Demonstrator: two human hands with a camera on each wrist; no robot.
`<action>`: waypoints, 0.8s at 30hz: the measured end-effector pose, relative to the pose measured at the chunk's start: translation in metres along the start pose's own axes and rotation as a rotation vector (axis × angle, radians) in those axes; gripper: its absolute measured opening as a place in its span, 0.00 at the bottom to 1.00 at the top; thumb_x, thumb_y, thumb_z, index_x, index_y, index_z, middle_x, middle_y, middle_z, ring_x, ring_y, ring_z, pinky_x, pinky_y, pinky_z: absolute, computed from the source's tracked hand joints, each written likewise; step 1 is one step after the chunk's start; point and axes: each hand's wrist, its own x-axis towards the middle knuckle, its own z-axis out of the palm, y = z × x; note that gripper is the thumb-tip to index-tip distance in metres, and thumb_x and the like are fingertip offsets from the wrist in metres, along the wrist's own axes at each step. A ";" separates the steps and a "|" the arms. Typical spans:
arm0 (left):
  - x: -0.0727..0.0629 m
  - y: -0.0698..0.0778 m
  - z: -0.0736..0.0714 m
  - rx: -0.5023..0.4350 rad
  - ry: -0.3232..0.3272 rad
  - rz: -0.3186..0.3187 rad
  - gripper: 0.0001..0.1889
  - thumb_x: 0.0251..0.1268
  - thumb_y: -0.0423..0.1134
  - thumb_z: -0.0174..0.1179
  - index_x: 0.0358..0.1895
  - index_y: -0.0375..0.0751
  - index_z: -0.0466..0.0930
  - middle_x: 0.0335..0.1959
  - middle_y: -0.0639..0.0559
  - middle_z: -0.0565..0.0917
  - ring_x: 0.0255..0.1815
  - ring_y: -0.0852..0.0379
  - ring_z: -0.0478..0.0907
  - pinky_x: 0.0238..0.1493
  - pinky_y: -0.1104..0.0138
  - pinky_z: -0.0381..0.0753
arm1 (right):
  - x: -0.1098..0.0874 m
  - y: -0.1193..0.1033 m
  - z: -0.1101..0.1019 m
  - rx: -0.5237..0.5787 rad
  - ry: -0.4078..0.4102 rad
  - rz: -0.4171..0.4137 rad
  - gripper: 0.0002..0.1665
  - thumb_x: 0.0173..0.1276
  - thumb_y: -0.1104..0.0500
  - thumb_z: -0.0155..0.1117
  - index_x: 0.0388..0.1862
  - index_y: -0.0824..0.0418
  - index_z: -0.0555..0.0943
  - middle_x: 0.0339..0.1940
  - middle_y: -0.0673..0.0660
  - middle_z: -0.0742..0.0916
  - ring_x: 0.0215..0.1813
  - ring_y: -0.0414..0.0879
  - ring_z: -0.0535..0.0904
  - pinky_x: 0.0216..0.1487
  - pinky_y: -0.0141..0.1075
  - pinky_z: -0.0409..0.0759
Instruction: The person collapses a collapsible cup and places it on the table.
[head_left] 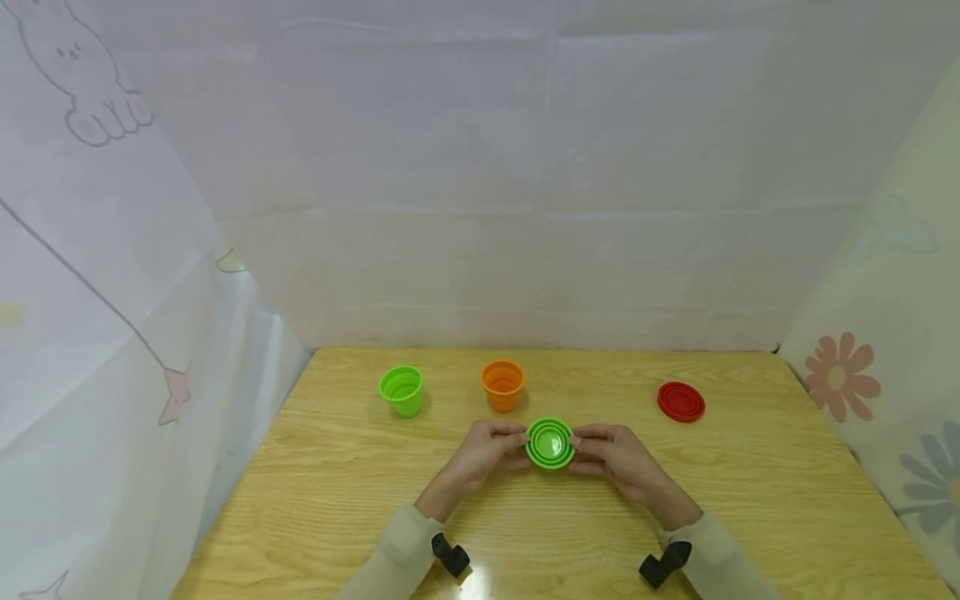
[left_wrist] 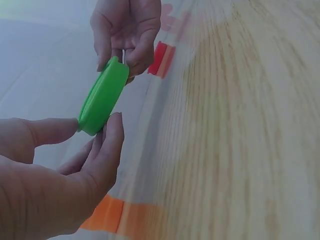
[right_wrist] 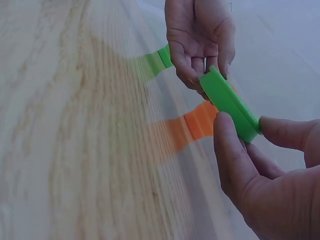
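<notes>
A green collapsible cup (head_left: 550, 443), folded flat into rings, is held up between both hands above the table. My left hand (head_left: 483, 457) pinches its left edge between thumb and fingers. On the opposite edge, my right hand (head_left: 617, 460) grips it the same way. Seen edge-on in the left wrist view, the folded cup (left_wrist: 104, 97) is a thin tilted disc. The right wrist view also shows the cup (right_wrist: 232, 107) between the two sets of fingertips.
An expanded light green cup (head_left: 406, 396) stands at the back left of the wooden table (head_left: 337, 500). Beside it is an expanded orange cup (head_left: 503, 387), just beyond my hands. A red folded cup (head_left: 681, 402) lies flat at the back right. A fabric curtain (head_left: 540, 250) hangs behind.
</notes>
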 end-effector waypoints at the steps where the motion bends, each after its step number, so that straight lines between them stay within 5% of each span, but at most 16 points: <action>1: 0.001 -0.001 0.000 -0.007 0.004 -0.004 0.19 0.79 0.34 0.60 0.63 0.24 0.80 0.58 0.33 0.85 0.52 0.48 0.90 0.57 0.55 0.91 | 0.000 0.000 0.000 0.002 0.006 0.001 0.32 0.80 0.60 0.62 0.72 0.81 0.68 0.54 0.57 0.88 0.51 0.46 0.90 0.60 0.44 0.90; 14: 0.011 0.002 0.007 -0.022 0.031 -0.019 0.18 0.78 0.35 0.61 0.63 0.27 0.82 0.57 0.35 0.86 0.52 0.50 0.90 0.58 0.57 0.91 | 0.005 0.002 -0.011 0.040 0.057 -0.012 0.33 0.78 0.61 0.66 0.71 0.81 0.69 0.55 0.57 0.88 0.53 0.45 0.90 0.62 0.44 0.89; 24: 0.039 0.001 0.036 -0.018 0.092 -0.015 0.16 0.78 0.34 0.61 0.61 0.27 0.82 0.55 0.37 0.87 0.49 0.52 0.90 0.56 0.59 0.91 | 0.009 0.001 -0.039 0.026 0.152 0.014 0.32 0.78 0.61 0.65 0.73 0.79 0.70 0.57 0.59 0.88 0.53 0.47 0.90 0.61 0.43 0.90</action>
